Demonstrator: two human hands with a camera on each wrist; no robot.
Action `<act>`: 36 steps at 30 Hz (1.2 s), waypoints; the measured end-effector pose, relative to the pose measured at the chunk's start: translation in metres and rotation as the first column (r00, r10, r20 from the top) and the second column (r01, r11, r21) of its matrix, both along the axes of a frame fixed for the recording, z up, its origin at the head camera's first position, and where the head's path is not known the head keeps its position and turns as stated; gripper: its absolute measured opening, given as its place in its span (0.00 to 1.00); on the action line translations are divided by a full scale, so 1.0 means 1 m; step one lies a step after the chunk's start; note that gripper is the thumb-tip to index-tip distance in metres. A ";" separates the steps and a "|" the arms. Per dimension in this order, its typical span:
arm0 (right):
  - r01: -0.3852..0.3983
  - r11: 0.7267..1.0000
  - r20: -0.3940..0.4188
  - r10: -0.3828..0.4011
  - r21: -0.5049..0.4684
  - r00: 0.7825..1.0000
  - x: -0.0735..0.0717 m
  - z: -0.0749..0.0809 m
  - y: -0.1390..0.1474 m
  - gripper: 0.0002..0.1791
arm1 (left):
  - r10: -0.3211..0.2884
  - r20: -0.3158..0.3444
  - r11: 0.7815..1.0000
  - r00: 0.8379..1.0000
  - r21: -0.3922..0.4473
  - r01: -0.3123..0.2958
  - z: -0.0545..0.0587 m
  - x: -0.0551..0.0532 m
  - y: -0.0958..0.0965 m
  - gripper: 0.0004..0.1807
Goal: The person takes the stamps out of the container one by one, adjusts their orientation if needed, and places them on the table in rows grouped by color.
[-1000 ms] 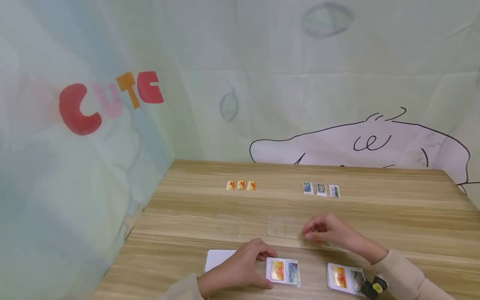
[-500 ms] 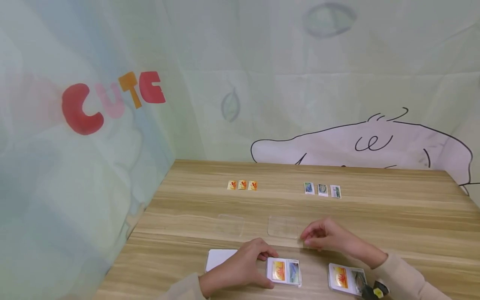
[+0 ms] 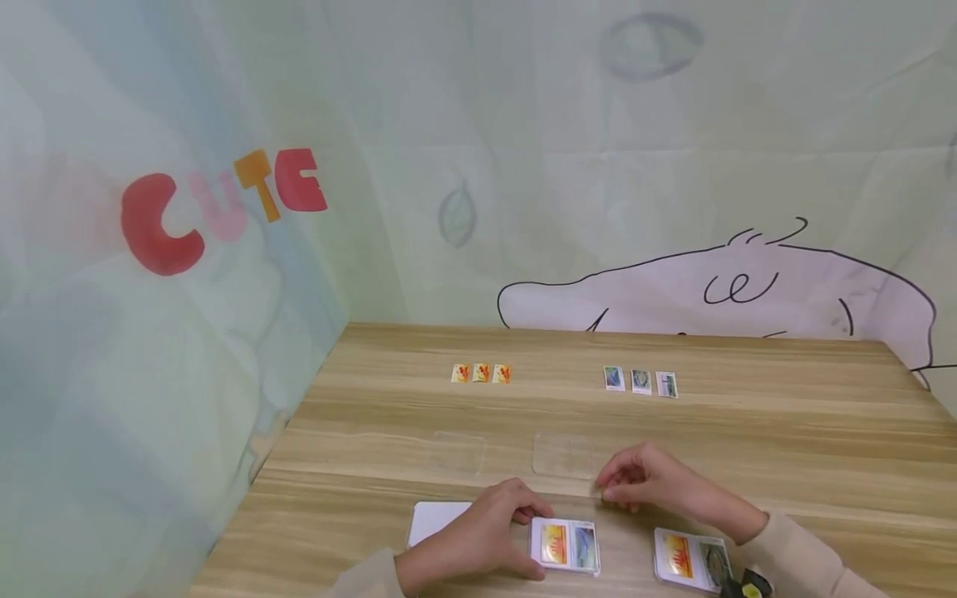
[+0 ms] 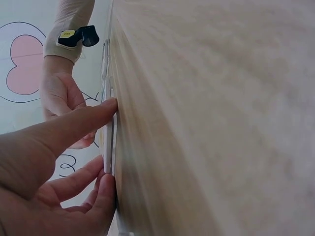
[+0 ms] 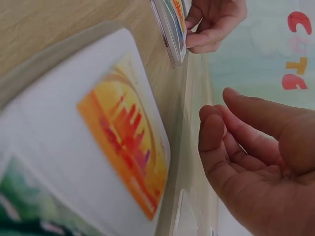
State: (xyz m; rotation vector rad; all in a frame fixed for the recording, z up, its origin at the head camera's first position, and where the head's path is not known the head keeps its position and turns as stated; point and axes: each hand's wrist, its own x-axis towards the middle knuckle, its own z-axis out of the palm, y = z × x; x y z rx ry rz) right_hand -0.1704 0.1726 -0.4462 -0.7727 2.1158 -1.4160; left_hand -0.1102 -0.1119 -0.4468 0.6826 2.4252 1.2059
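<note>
My left hand (image 3: 482,527) grips the edges of a white card case (image 3: 564,568) bearing an orange stamp (image 3: 554,543) and a blue-grey stamp (image 3: 586,546). In the left wrist view its thumb and fingers span the layered case edge-on. Just right of that case, my right hand (image 3: 643,482) is curled with thumb and fingertips together. A clear plastic cover shows only faintly at those fingertips. A second stamped case (image 3: 691,565) lies below the right wrist, partly behind the wrist camera. The left forearm partly hides a plain white case (image 3: 436,518).
Two clear covers (image 3: 456,453) lie flat beyond the hands on the wooden table (image 3: 359,399). Farther back are a row of three orange stamps (image 3: 481,373) and a row of three bluish stamps (image 3: 640,381). A printed cloth (image 3: 419,166) hangs behind the table.
My right hand has shifted slightly left and nearer to the held case. The left hand keeps its grip on the case; the stamps and the other cases stay put.
</note>
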 end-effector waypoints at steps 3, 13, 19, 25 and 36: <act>-0.009 1.000 -0.006 0.009 -0.011 1.000 0.001 -0.001 -0.001 0.08 | 0.004 0.000 1.000 1.000 -0.004 -0.004 0.000 0.000 0.000 0.29; -0.034 0.998 0.011 0.035 -0.057 0.999 0.006 -0.005 -0.005 0.07 | -0.002 -0.004 1.000 1.000 0.001 0.002 -0.001 -0.001 0.000 0.29; -0.043 0.997 0.025 0.045 -0.066 0.999 0.007 -0.006 -0.007 0.07 | 0.000 0.000 1.000 1.000 0.000 0.000 -0.002 0.000 0.001 0.29; -0.057 0.996 0.018 0.058 -0.069 0.998 0.007 -0.008 -0.010 0.06 | 0.006 0.009 1.000 1.000 0.000 -0.006 -0.002 0.000 0.001 0.29; -0.059 0.997 -0.015 0.059 -0.042 0.998 0.009 -0.009 -0.014 0.05 | 0.001 0.009 1.000 1.000 0.001 -0.001 -0.002 -0.001 0.000 0.29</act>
